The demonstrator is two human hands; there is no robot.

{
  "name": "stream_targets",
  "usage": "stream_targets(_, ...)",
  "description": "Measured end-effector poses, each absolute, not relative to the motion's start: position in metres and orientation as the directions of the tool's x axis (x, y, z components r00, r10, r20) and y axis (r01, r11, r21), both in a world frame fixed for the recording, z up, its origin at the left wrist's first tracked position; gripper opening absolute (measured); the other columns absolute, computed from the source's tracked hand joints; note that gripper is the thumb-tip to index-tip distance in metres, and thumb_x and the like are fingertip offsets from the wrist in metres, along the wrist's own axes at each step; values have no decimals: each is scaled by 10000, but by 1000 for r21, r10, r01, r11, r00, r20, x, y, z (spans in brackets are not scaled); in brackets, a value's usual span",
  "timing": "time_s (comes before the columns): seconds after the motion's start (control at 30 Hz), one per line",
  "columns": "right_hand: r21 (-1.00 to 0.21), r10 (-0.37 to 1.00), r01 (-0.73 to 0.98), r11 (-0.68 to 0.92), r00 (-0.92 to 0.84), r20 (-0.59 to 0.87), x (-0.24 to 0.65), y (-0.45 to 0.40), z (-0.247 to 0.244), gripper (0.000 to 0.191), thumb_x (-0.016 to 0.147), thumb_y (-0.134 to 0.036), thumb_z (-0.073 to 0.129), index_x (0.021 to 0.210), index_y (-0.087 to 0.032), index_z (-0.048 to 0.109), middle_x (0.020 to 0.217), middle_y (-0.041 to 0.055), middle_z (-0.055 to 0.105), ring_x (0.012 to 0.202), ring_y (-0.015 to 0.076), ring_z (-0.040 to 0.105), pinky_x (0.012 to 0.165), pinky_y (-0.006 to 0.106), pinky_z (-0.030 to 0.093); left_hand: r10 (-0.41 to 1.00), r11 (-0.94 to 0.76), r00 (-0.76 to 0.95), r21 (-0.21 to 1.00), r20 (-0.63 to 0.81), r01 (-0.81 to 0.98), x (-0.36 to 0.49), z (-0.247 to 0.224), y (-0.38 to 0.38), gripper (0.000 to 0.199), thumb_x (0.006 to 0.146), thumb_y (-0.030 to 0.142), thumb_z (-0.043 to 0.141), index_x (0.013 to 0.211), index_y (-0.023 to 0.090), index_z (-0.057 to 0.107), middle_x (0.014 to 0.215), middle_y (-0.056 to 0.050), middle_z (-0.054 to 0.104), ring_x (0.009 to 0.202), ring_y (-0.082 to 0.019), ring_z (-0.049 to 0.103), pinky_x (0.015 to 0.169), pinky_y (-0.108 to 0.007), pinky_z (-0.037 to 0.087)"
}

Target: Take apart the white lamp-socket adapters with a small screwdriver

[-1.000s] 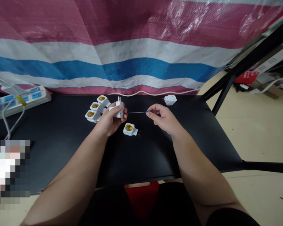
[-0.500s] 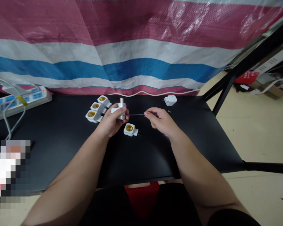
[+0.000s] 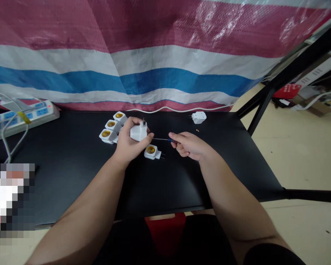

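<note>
So, the left hand (image 3: 129, 142) is closed around a white plug adapter (image 3: 138, 131), with the fingers wrapped behind it and the thumb lying across its front. The adapter sits upright in that grip, and a metal prong (image 3: 144, 120) sticks up past the fingertips. The right hand (image 3: 188, 144) is grasping a slim screwdriver (image 3: 162, 139) in a tight pinch between thumb and fingers, with its blue handle mostly hidden in the grip. The thin shaft points left toward the left hand, and its tip stops just beside the left thumb, not quite touching the adapter.

Just below and between the two hands, a white lamp socket adapter (image 3: 151, 151) with a brass-coloured centre lies on the black tabletop (image 3: 168, 180), its prongs pointing toward the right hand. Beyond the left hand, three more such lamp socket adapters (image 3: 112, 126) sit in a tight diagonal cluster, nearly touching the hand. Past the right fingers, a smaller white plug adapter (image 3: 199, 117) rests near the table's far edge, with a tiny brass-coloured screw (image 3: 197, 130) just in front of it.

Well off to the left of the left hand, a white power strip (image 3: 24, 115) lies at the table's corner, and a white cable (image 3: 176, 109) runs along the far edge below a striped woven tarp (image 3: 154, 73).
</note>
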State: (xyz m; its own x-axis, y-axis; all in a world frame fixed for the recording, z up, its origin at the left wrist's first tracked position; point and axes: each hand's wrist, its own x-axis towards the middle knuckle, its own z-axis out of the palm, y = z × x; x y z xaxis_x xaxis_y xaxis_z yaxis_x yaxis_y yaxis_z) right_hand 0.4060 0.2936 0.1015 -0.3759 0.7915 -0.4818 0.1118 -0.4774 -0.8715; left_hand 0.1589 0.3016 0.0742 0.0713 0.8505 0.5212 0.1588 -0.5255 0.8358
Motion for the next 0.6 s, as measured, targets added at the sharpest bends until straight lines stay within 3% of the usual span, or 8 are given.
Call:
stream_targets(0.13, -916, 817, 65, -397, -431, -385, 408, 294, 96, 428, 1055, -494, 694, 773, -180, 624, 566, -99, 309, 502, 62, 201, 460, 215, 197, 860, -509, 48, 845, 509, 164, 162, 77, 298, 434, 796, 302, 917, 1068, 237, 586, 894, -1, 717, 729, -168, 667, 700, -299, 527)
stream_targets(0.27, -987, 901, 154, -45, -421, -107, 410, 294, 91, 390, 1042, -534, 693, 836, -203, 671, 588, -57, 469, 541, 96, 376, 551, 257, 306, 925, -378, -2, 923, 379, 80, 167, 84, 294, 410, 778, 292, 939, 1005, 232, 603, 891, -9, 720, 752, -165, 655, 751, -297, 521)
stream_targets(0.37, -938, 917, 284, 197, -393, 74, 410, 290, 95, 373, 1057, -551, 654, 891, -220, 703, 657, -26, 578, 616, 133, 490, 627, 296, 379, 943, -330, -52, 944, 328, -28, 168, 85, 295, 434, 732, 264, 967, 968, 234, 605, 879, 0, 710, 746, -150, 635, 728, -275, 504)
stream_targets(0.5, -803, 851, 331, 496, -370, 374, 406, 284, 101, 204, 1023, -439, 734, 978, -240, 721, 895, 22, 688, 806, 174, 605, 776, 334, 462, 965, -259, -64, 959, 253, -115, 168, 79, 300, 402, 783, 285, 937, 953, 243, 574, 860, 23, 679, 653, -113, 592, 625, -255, 483)
stream_targets(0.6, -794, 844, 327, 513, -364, 395, 402, 284, 99, 205, 1023, -451, 738, 1029, -246, 730, 901, 22, 697, 799, 172, 615, 786, 336, 461, 973, -229, -82, 950, 216, -210, 170, 77, 301, 443, 773, 297, 937, 968, 258, 542, 871, 37, 667, 597, -99, 572, 527, -244, 442)
